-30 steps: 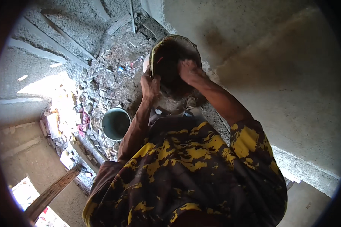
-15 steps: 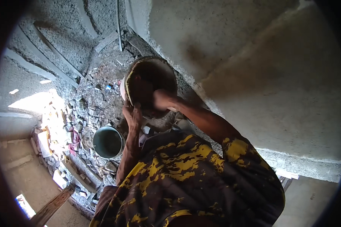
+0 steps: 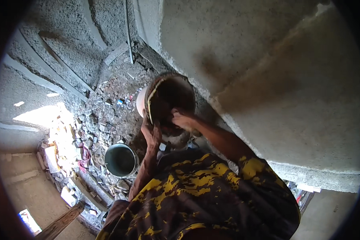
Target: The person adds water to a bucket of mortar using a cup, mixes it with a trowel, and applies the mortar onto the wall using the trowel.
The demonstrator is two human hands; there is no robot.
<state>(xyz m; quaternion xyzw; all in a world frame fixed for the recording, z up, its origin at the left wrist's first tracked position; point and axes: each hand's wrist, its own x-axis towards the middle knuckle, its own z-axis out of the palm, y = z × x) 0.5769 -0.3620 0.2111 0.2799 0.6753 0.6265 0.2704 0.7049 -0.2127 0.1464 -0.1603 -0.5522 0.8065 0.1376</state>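
A large tilted bucket [image 3: 141, 102], pale outside and dark inside, stands in front of me with its mouth turned toward my right. Its near rim is held in my left hand [image 3: 151, 132], fingers wrapped over the edge. My right hand [image 3: 182, 118] is at the mouth, with its fingers curled at the lower inside. Whatever those fingers hold, if anything, is lost in the shadow there. The contents of this bucket are too dark to make out. Below and left of it, a smaller grey-green bucket [image 3: 120, 161] sits upright on the rubble.
Broken stone and rubble [image 3: 102, 132] cover the floor, with a sunlit heap at the left. A rough concrete wall [image 3: 268, 92] rises close on my right. A thin pole [image 3: 129, 40] leans in the far corner. A wooden beam [image 3: 62, 220] juts in at the lower left.
The whole view has shifted slightly, so things appear lower and farther right. My right hand, blurred before, is now sharper with its fingers curled. My left hand keeps the rim.
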